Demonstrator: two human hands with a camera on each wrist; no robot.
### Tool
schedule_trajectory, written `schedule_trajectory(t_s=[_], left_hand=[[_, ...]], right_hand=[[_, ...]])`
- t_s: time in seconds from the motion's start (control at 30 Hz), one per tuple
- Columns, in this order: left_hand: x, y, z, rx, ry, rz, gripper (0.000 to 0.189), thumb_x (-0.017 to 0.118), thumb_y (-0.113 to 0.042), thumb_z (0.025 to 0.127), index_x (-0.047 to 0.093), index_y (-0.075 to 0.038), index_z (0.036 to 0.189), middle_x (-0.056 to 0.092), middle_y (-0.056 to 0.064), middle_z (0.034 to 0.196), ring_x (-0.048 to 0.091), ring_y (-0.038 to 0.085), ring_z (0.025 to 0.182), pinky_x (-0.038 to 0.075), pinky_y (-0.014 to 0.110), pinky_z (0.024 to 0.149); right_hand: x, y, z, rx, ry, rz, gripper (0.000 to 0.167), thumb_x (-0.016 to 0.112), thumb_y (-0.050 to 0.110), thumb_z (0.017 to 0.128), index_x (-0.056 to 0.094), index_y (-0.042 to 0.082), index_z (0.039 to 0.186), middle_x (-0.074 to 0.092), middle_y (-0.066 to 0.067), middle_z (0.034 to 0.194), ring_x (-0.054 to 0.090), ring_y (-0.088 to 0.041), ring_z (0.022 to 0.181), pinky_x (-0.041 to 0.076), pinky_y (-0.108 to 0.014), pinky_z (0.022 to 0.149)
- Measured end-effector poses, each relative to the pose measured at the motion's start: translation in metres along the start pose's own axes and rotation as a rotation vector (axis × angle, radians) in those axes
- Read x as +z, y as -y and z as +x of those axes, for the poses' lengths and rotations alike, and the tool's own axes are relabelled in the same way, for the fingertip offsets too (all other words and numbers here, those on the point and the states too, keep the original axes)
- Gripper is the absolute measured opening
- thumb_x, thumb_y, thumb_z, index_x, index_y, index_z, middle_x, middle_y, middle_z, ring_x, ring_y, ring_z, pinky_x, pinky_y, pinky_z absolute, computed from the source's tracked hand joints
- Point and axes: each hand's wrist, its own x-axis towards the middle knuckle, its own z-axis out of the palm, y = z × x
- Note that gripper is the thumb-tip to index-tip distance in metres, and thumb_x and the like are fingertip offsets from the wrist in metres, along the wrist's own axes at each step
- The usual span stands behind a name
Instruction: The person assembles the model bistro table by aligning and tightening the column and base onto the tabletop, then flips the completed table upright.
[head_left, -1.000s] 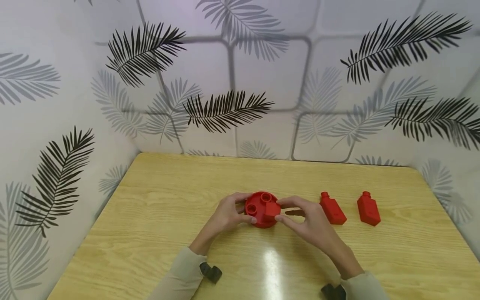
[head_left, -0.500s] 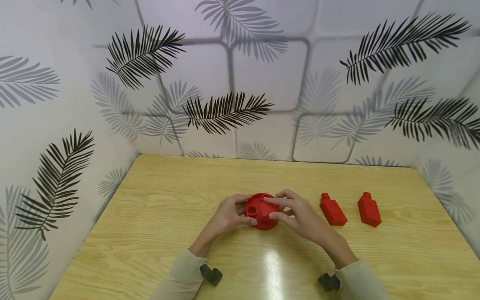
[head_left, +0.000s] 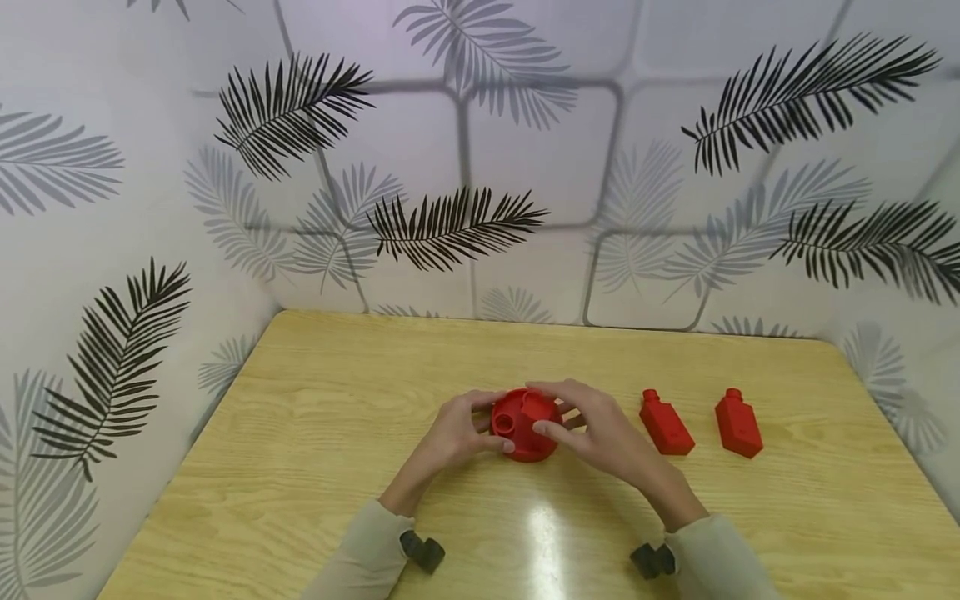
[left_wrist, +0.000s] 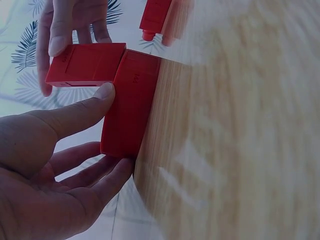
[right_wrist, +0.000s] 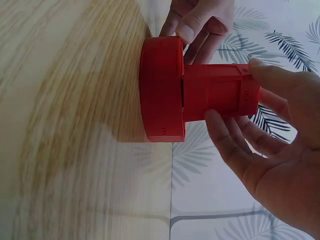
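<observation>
A shallow round red base [head_left: 525,448] lies on the table, gripped at its left rim between the thumb and fingers of my left hand [head_left: 452,429]. One raised ring socket [head_left: 504,424] shows inside it. My right hand [head_left: 603,429] pinches a red block [head_left: 537,407] by its upper part, over the far right part of the base. In the right wrist view the block [right_wrist: 220,92] stands upright with its lower end at the base [right_wrist: 161,90]; whether it is seated in a socket is hidden. The left wrist view shows the thumb on the base's rim [left_wrist: 131,107].
Two red bottle-shaped pieces with short necks, a left one [head_left: 667,425] and a right one [head_left: 738,423], lie on the wooden table [head_left: 337,375] to the right of my right hand. A leaf-patterned wall [head_left: 525,275] rises behind the table.
My right hand has moved the block left and away from me across the base. The far ring socket, visible a second ago, is now covered. My left hand keeps its grip on the base.
</observation>
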Motion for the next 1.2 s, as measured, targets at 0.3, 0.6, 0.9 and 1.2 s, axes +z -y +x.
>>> schedule_trajectory(t_s=[0.3, 0.6, 0.9, 1.2], left_hand=[[0.0, 0.003, -0.001, 0.006, 0.003, -0.012, 0.072, 0.089, -0.003, 0.078, 0.057, 0.002, 0.143, 0.058, 0.02, 0.138, 0.061, 0.036, 0.126, 0.055, 0.04, 0.101], [0.0, 0.002, 0.0, -0.003, -0.006, -0.002, 0.073, 0.09, -0.005, 0.077, 0.058, 0.001, 0.143, 0.058, 0.02, 0.139, 0.061, 0.034, 0.126, 0.055, 0.036, 0.1], [0.0, 0.0, 0.001, 0.006, -0.01, 0.018, 0.073, 0.091, -0.006, 0.076, 0.059, 0.002, 0.142, 0.06, 0.019, 0.138, 0.06, 0.033, 0.127, 0.054, 0.038, 0.102], [0.0, 0.0, 0.0, 0.002, -0.007, 0.009, 0.073, 0.091, -0.005, 0.076, 0.059, 0.002, 0.141, 0.059, 0.019, 0.138, 0.059, 0.034, 0.128, 0.054, 0.039, 0.102]], right_hand=[[-0.004, -0.001, -0.003, 0.085, -0.063, -0.011, 0.042, 0.079, 0.015, 0.091, 0.069, 0.005, 0.131, 0.07, -0.006, 0.12, 0.071, -0.022, 0.098, 0.063, -0.032, 0.08], [-0.007, -0.003, -0.01, 0.128, -0.104, 0.021, 0.044, 0.081, 0.015, 0.091, 0.068, 0.007, 0.132, 0.072, -0.009, 0.118, 0.073, -0.024, 0.098, 0.063, -0.031, 0.077], [-0.01, -0.003, -0.016, 0.091, -0.129, -0.034, 0.044, 0.086, 0.023, 0.085, 0.073, 0.011, 0.125, 0.071, -0.003, 0.115, 0.071, -0.016, 0.087, 0.063, -0.028, 0.072], [-0.01, -0.004, -0.022, 0.118, -0.144, 0.087, 0.035, 0.085, 0.017, 0.086, 0.073, 0.005, 0.116, 0.074, -0.007, 0.109, 0.074, -0.024, 0.096, 0.063, -0.037, 0.081]])
